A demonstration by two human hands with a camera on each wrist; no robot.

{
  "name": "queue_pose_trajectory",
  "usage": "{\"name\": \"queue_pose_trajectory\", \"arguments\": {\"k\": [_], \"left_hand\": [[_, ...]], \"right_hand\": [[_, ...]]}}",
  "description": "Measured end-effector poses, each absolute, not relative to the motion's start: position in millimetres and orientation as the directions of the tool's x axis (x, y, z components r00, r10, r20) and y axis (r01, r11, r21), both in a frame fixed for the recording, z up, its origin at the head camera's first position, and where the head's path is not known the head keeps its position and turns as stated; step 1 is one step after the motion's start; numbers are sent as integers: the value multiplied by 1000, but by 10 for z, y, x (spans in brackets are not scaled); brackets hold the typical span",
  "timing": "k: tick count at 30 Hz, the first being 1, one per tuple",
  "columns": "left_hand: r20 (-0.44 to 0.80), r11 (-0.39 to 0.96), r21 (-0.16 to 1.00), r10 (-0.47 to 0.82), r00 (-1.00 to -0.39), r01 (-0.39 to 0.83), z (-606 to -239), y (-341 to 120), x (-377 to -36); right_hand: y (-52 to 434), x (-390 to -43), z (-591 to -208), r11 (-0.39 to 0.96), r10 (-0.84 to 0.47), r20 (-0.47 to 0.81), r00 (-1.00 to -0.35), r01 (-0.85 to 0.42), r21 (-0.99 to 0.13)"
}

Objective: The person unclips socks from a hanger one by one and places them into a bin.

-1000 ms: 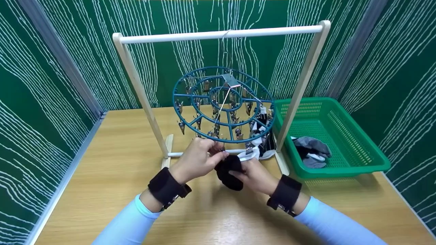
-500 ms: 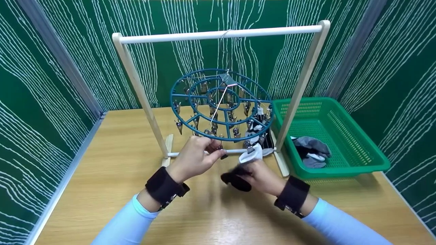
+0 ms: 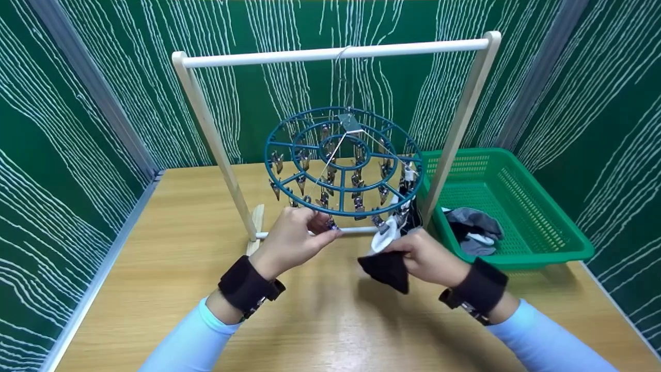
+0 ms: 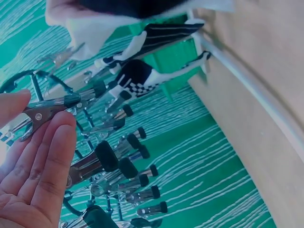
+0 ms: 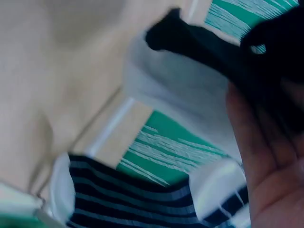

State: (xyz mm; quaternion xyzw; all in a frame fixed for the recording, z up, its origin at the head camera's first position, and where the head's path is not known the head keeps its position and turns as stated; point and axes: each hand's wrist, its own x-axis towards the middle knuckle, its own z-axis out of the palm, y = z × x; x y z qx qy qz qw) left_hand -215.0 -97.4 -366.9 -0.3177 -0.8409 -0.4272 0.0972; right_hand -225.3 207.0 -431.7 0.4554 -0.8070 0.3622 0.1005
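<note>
The black sock (image 3: 386,269) hangs in the right hand (image 3: 428,257) – pinched at its top edge – just above the worktop (image 3: 170,268), below the teal clip hanger (image 3: 343,161). The left hand (image 3: 294,242) pinches a metal clip (image 3: 330,223) on the hanger's near rim. Clipped socks (image 3: 400,219) dangle between the sock and the green basket (image 3: 521,206), close behind the right hand's grip.

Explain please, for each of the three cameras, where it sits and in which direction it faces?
Head: worn on the head, looking forward and down at the round peg hanger on the rack; both hands and sleeves show.
Left wrist: at the left hand, facing the hanging metal clips; fingers and palm show.
Right wrist: at the right hand, facing the black sock; palm shows.
Shared: the striped sock appears in both wrist views.
</note>
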Motion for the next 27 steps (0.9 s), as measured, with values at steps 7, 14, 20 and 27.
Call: {"name": "queue_pose_trajectory", "arguments": {"k": [7, 14, 20, 27], "left_hand": [[423, 433, 673, 440, -792, 600, -3675, -981, -2153], [409, 438, 679, 440, -799, 589, -3663, -981, -2151], [406, 443, 678, 438, -802, 586, -3669, -988, -2153], [422, 440, 670, 438, -794, 598, -3683, -995, -2165]], "right_hand": [[2348, -2194, -3984, 316, -688, 409, -600, -754, -576], [2610, -2196, -3706, 364, -618, 491, -614, -777, -513], [2846, -2282, -3519, 419, -543, 541, -642, -765, -489], [3117, -2370, -3350, 555, -425, 521, -740, -668, -496]]}}
